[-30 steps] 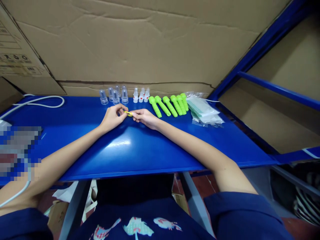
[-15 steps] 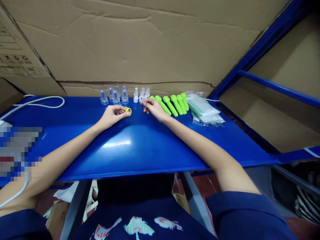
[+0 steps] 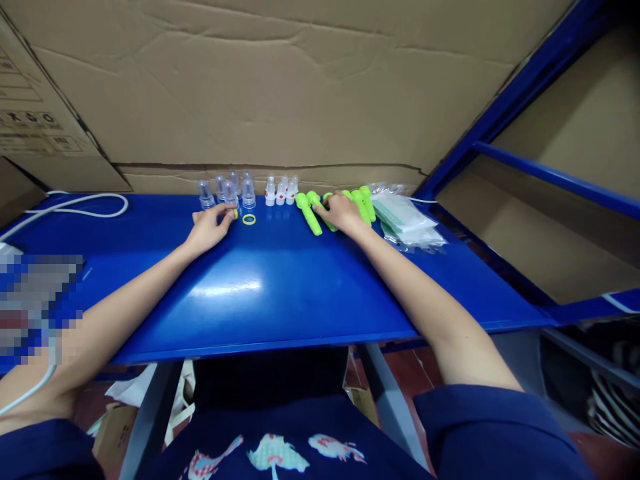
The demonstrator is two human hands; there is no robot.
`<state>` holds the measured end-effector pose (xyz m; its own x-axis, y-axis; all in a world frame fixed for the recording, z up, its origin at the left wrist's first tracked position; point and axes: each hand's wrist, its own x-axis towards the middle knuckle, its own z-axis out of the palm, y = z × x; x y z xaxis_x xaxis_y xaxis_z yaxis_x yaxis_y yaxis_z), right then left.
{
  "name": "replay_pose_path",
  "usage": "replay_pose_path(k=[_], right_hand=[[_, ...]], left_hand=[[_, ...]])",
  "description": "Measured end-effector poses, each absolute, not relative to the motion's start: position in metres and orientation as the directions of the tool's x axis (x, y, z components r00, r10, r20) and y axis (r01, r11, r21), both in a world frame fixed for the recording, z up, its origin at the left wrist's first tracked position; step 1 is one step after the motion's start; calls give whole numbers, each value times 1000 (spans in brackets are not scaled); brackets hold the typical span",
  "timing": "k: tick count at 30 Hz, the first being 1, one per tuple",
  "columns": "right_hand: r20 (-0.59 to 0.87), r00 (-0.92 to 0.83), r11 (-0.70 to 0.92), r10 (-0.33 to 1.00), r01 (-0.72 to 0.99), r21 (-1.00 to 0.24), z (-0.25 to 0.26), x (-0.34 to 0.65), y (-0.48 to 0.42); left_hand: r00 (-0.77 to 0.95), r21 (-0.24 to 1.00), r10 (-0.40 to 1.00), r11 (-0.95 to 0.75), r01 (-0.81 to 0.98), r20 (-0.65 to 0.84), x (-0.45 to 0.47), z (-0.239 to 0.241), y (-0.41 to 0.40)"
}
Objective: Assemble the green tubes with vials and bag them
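Two fingers and the thumb of my left hand point(image 3: 209, 230) pinch a small yellow ring point(image 3: 235, 214), partly hidden by the fingertips. A second yellow ring point(image 3: 249, 219) lies flat on the blue table just right of it. Clear plastic domed caps point(image 3: 249, 193) stand behind my left hand. My right hand point(image 3: 343, 212) reaches over a row of bright green flashlight-shaped bodies point(image 3: 309, 215), its curled fingers around one of them; the hand covers part of the row. White pieces with clear tips and red dots point(image 3: 271, 192) stand upright between both hands.
Clear plastic bags point(image 3: 407, 217) lie right of the green bodies. A cardboard wall point(image 3: 280, 100) closes off the back of the blue table point(image 3: 300, 293). A white cable point(image 3: 107, 203) loops at the left. A blue metal frame point(image 3: 550, 180) rises on the right.
My right hand has moved right, from beside the white pieces onto the green bodies. My left hand has drawn back left, and a yellow ring now lies flat on the table.
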<state>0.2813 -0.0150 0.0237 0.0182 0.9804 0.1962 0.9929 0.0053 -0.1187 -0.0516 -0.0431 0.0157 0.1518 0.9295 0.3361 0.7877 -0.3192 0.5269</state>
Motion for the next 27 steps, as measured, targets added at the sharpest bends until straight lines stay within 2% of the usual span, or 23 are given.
replay_pose_path(k=[4,7,11,17,20,24,27], right_hand=[[198,31,-13,980,996,-91,27,274,-22],[240,80,-48,968,990,-136,29,273,-26],[206,110,-68,972,978,-198,28,273,-22],[274,110,-44,955,971,-235,31,289,-13],[259,164,-114,952,974,-195,38,301,-15],[103,191,-182,976,979,-91,41,305,-20],[46,188,-188,981,982,-20,40,301,-22]], left_hand=[[221,456,915,-364,812,338,-51,15,-43],[286,376,888,-419,826,360,-49,14,-46],[386,250,848,-488,836,364,-49,13,-49],[406,210,826,-510,834,390,-49,17,-51],[413,204,819,-518,831,398,-48,18,-53],[423,193,816,-523,830,393,-46,18,-54],[429,186,816,-525,831,388,-45,18,-55]])
